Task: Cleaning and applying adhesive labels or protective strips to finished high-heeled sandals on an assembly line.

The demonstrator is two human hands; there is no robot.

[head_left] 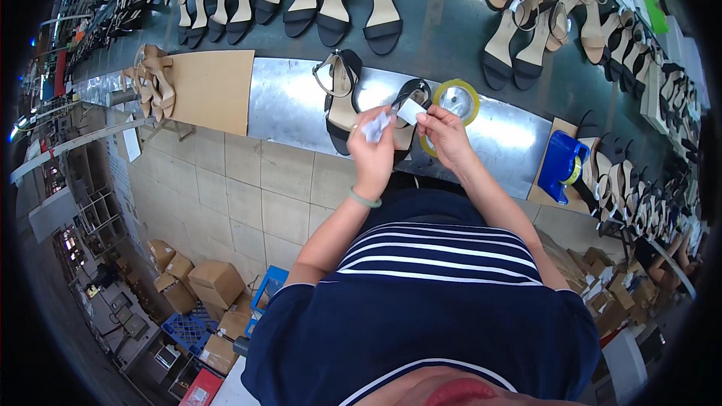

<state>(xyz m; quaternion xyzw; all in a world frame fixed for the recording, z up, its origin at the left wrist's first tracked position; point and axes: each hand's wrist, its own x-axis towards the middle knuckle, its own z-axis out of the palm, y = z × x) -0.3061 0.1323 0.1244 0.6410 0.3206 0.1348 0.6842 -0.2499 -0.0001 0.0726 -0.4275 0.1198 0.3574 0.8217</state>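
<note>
My left hand (371, 156) is closed round a crumpled, whitish, thin piece (375, 128), which looks like paper or plastic film. Between the fingertips of my right hand (445, 133) a small white card (411, 110) is pinched. Both hands are close together over the metal strip (289, 105) of the bench. Just beyond the left hand lies a black sandal (343, 109) with a beige insole and an ankle strap. A second black sandal (415, 89) is partly hidden under the card and my hands. A roll of yellowish tape (471, 98) rests beside my right hand.
Rows of black and beige sandals (333, 7) fill the dark green surface beyond. Tan sandals (156, 79) stand by a cardboard sheet (214, 90) at left. A blue tape dispenser (560, 165) sits at right. Cardboard boxes (216, 283) are stacked on the floor.
</note>
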